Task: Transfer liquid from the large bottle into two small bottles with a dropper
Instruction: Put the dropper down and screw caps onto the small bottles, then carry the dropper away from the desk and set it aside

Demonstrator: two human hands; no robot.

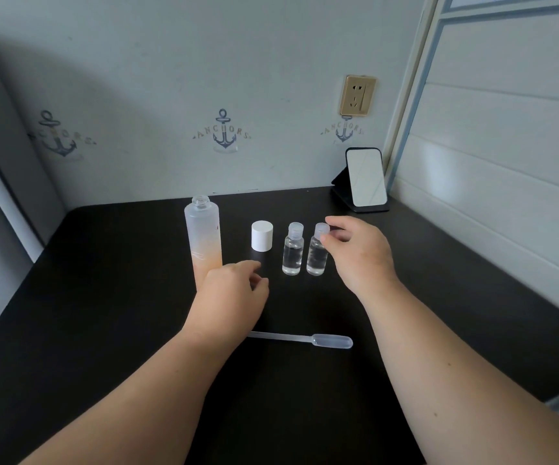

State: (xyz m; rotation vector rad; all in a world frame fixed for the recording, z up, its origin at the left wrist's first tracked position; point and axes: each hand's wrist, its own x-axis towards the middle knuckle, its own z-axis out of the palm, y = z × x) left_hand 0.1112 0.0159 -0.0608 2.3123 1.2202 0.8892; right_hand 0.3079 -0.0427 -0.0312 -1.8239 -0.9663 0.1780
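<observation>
Large bottle: tall frosted cylinder, orange-tinted toward the base, neck uncapped, upright at left of the dark table; likely glass, so heavy for its width, smooth and breakable; best held round mid-body; faint markings on its wall too small to read. White cap: standing just right of it, apart from both bottles. Small bottles, two: clear, upright, side by side, each showing clear liquid inside and a translucent cap on top; left one untouched; right one with the right hand at its cap, fingertips curled to pinch it; probably light thin plastic, easily tipped, so steadying the body while working the cap seems prudent. Dropper: soft translucent pipette lying flat near the table's front edge, bulb to the right, tip end passing behind the left wrist; feather-light and squeezable; take by the bulb. Left hand: hovering low in front of the large bottle's base, fingers loosely bent, holding nothing visible. Mirror: propped at rear right. Socket: gold-framed, on the wall. Legible writing: "ANCHORS" with anchor motifs on the wallpaper; no brand readable on any bottle.
</observation>
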